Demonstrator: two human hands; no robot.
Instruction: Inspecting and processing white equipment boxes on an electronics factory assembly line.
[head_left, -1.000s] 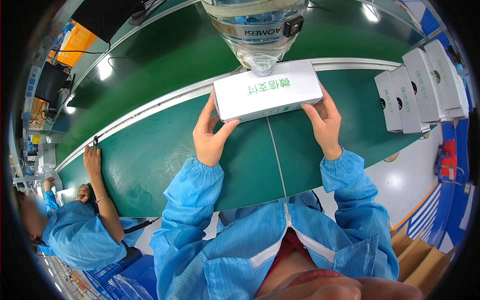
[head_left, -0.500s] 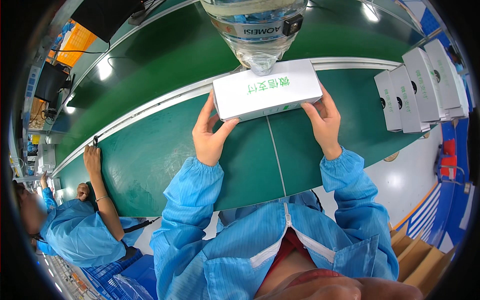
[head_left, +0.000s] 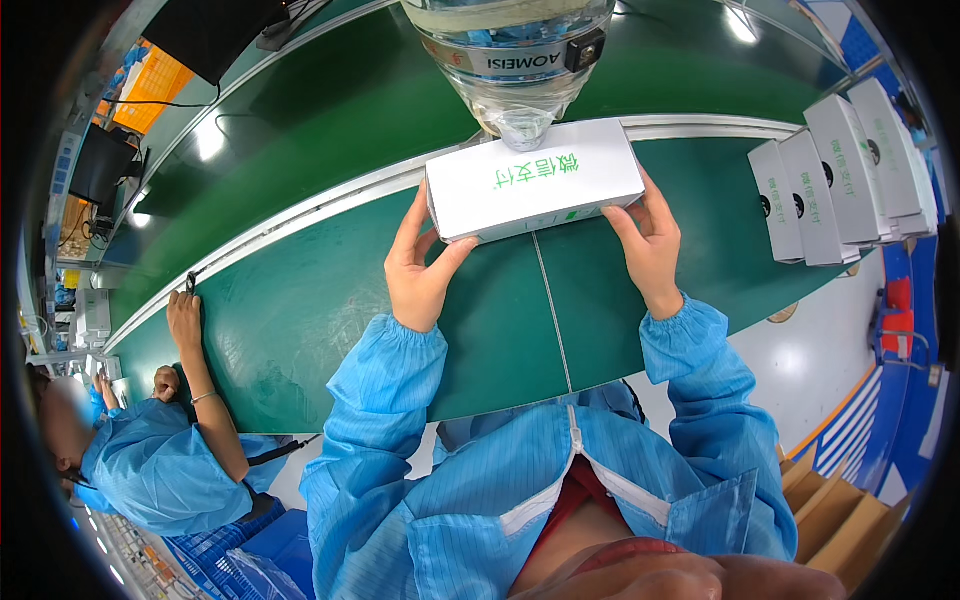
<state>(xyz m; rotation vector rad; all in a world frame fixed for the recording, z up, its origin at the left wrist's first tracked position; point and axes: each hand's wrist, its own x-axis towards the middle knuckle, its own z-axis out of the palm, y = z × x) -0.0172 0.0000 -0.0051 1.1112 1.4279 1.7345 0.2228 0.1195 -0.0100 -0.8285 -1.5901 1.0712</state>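
A white cardboard box point(head_left: 535, 185) with green print is held level between my two hands, over the far edge of the green bench. My left hand point(head_left: 420, 270) grips its left end, thumb along the near lower edge and fingers up the side. At the right end, my right hand point(head_left: 652, 240) holds it the same way, thumb at the near corner. Right at the box's far edge sits the tip of a clear, plastic-wrapped device point(head_left: 515, 85) with a grey band. What is under the box is hidden.
Several similar white boxes point(head_left: 825, 185) stand in a row at the bench's right end. On the left, a co-worker in a blue smock point(head_left: 165, 465) rests an arm on the green bench top point(head_left: 285, 340). Cardboard cartons point(head_left: 835, 515) are at the lower right, blue crates point(head_left: 235, 550) at the lower left.
My hands and the white box have stayed in place. At the far left, the co-worker's head has shifted slightly, and another person's hands further back have moved lower.
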